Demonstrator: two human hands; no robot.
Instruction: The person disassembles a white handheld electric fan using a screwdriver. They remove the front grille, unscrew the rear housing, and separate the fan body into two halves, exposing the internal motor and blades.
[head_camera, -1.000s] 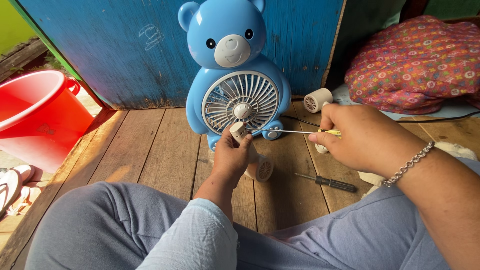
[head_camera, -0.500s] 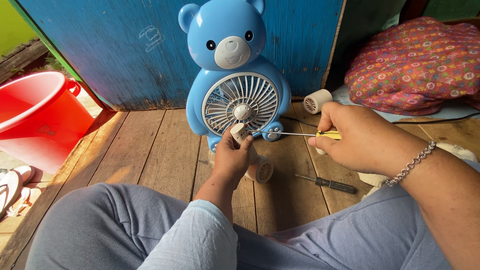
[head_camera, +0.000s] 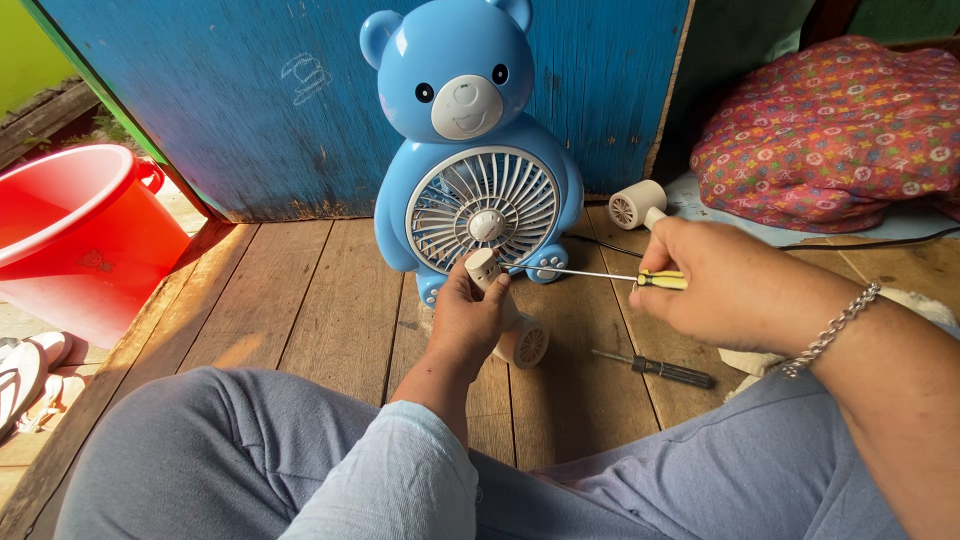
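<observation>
A blue bear-shaped fan (head_camera: 470, 150) stands upright on the wooden floor against a blue wall, its round white grille facing me. My left hand (head_camera: 468, 320) grips a small cream handheld fan (head_camera: 505, 310) in front of the bear's base. My right hand (head_camera: 725, 285) holds a yellow-handled screwdriver (head_camera: 610, 275) level, with its tip at the bear fan's lower right foot (head_camera: 545, 272).
A second, black-handled screwdriver (head_camera: 655, 368) lies on the boards near my right knee. Another small cream fan (head_camera: 637, 205) rests behind my right hand. A red bucket (head_camera: 70, 235) stands at the left, a patterned cushion (head_camera: 830, 135) at the right. Sandals (head_camera: 20, 375) lie at the far left.
Hardly anything moved; my right hand shifted slightly while keeping the screwdriver tip at the bear fan's foot.
</observation>
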